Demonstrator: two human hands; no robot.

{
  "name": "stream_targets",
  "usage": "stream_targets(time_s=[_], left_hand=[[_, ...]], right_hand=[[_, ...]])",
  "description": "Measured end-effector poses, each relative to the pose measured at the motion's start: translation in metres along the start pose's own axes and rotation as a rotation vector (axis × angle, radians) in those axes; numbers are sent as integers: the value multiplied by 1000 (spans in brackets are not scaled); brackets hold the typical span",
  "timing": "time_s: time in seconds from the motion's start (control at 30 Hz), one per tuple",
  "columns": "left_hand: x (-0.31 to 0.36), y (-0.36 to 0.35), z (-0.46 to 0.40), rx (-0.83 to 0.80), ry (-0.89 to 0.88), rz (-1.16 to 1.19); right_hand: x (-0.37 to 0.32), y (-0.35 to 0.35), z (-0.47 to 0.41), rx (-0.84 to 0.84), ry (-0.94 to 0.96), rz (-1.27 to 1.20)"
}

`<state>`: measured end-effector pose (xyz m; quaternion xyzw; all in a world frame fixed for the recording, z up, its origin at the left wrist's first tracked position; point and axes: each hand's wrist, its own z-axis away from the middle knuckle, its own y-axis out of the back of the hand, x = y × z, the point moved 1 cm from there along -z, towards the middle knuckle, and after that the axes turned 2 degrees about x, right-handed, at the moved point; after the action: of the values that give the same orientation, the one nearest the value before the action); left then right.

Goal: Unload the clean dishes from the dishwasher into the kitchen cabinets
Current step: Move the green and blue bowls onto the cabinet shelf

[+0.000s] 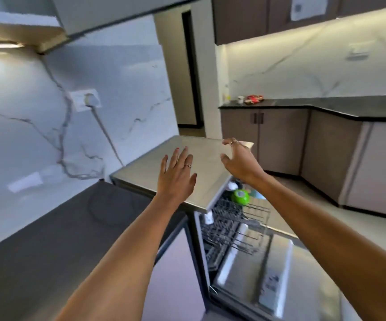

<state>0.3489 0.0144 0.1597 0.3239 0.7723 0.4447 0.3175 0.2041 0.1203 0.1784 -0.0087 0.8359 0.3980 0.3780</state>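
Note:
The dishwasher stands open below me, its steel door [263, 281] folded down and its wire rack [238, 225] pulled out. A green round dish [240, 196] and a white item [231, 186] sit at the rack's far end, partly hidden under the dishwasher's steel top [205, 158]. My left hand [178, 172] hovers over that top with fingers straight and spread, holding nothing. My right hand [238, 158] is held above the top's right edge, fingers loosely curved and empty.
A dark countertop [48, 228] runs along the marble wall at left, with a socket and cable [87, 100]. Upper cabinets [245, 17] hang at the back right. Lower cabinets [280, 140] under a dark counter hold a cup and red packet [253, 99].

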Motion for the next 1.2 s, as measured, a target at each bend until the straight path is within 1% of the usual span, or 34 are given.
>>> stream_targets(time_s=[0.07,0.13,0.23,0.3,0.43,0.6,0.7,0.8,0.97,1.1,1.2], left_hand=[[38,-11,1,-26,-74,28],[58,-19,1,-40,-130,18],[82,-29,0,-77,-161,19],[93,-40,-1,-120,-129,35],[109,-62,-3,-245,-47,38],[143,-84,-7,-405,183,136],[171,-99,-9,-459,289,215],[200,-114,-18,-490,300,229],[230,-136,-30,-536,295,220],[234,-157,-43,-592,252,203],[233,-184,-70,-603,287,257]], right_hand=[[32,13,13,0,-71,18],[51,23,18,16,-92,31],[78,40,22,19,-126,31],[99,47,23,14,-157,20],[145,51,26,-75,-233,11],[208,69,20,-169,-296,60],[241,77,13,-244,-294,114],[266,79,-2,-293,-284,123],[288,59,-14,-408,-256,77],[306,36,-25,-483,-279,61],[323,8,-45,-501,-310,26]])
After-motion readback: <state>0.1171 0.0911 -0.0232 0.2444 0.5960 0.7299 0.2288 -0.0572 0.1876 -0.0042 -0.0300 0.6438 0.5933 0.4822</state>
